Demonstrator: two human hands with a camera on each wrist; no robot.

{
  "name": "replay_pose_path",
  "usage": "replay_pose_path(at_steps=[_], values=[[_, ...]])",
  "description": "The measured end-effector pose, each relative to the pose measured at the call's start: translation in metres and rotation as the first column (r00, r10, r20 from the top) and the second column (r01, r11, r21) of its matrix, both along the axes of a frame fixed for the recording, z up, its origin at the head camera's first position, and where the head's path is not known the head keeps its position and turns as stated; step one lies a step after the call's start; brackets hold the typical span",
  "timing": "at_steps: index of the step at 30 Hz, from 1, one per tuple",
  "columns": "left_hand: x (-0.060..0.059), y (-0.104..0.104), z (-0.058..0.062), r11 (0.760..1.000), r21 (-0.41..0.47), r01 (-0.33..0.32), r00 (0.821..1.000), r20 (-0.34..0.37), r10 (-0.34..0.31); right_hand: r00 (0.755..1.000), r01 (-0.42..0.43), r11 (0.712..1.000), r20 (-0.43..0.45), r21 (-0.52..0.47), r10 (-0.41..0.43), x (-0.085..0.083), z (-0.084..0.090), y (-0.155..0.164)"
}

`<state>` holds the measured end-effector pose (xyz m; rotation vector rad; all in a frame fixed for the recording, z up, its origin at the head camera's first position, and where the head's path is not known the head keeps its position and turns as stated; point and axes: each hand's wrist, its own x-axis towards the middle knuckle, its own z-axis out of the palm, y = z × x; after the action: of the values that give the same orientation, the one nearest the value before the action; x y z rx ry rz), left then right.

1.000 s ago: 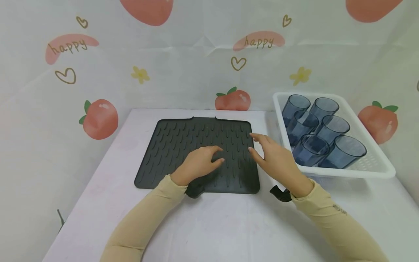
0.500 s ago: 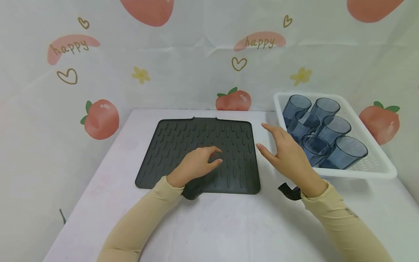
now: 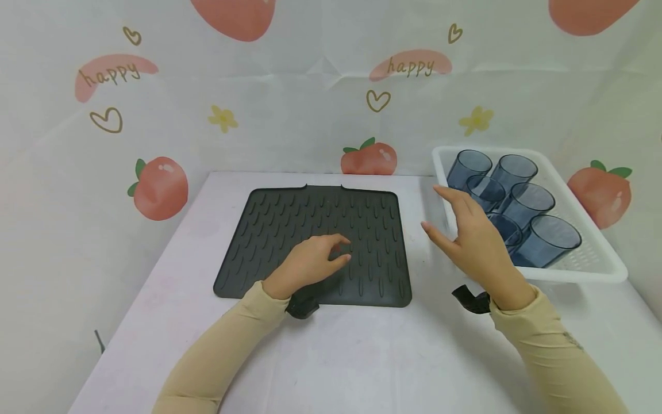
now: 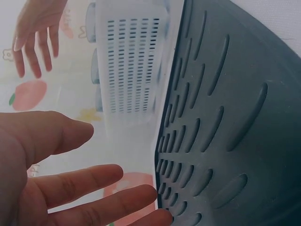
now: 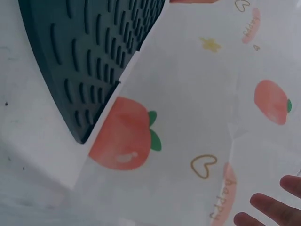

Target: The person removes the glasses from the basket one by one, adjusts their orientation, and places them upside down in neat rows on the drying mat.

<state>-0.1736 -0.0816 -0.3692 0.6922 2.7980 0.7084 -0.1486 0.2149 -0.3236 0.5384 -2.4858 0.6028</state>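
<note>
My left hand (image 3: 309, 260) hovers over the black ridged mat (image 3: 310, 213), thumb and fingers apart with nothing between them. In the left wrist view its spread fingers (image 4: 103, 202) show beside the mat's edge. To the right, my right hand (image 3: 478, 244) is in the air at the left side of the white basket (image 3: 595, 261), thumb and fingers parted and holding nothing. Several blue-tinted clear glasses (image 3: 553, 238) lean in the basket, and the right hand hides part of the nearer left ones. Only the fingertips of that hand (image 5: 273, 209) appear in the right wrist view.
The mat and basket rest on a white-covered table (image 3: 362, 362). Behind it hangs a pale cloth (image 3: 289, 75) printed with peaches, hearts and flowers. A black strap (image 3: 470, 300) hangs at the right wrist, and another dark piece (image 3: 302, 307) at the left.
My right hand has moved right, from the mat's right edge to the basket's left side. The left hand stays nearly still over the mat. Mat, basket and glasses have not moved.
</note>
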Motion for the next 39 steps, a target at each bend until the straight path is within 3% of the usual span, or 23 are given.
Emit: replay_pose_path(at_steps=[20, 39], values=[[0.001, -0.002, -0.002, 1.000, 0.001, -0.006, 1.000, 0.003, 0.006, 0.994, 0.096, 0.995, 0.044, -0.002, -0.096, 0.004, 0.005, 0.025], [0.001, -0.004, -0.004, 1.000, -0.001, -0.009, 1.000, -0.003, 0.009, 0.980, 0.166, 0.982, 0.123, -0.093, -0.154, 0.009, 0.007, 0.051]])
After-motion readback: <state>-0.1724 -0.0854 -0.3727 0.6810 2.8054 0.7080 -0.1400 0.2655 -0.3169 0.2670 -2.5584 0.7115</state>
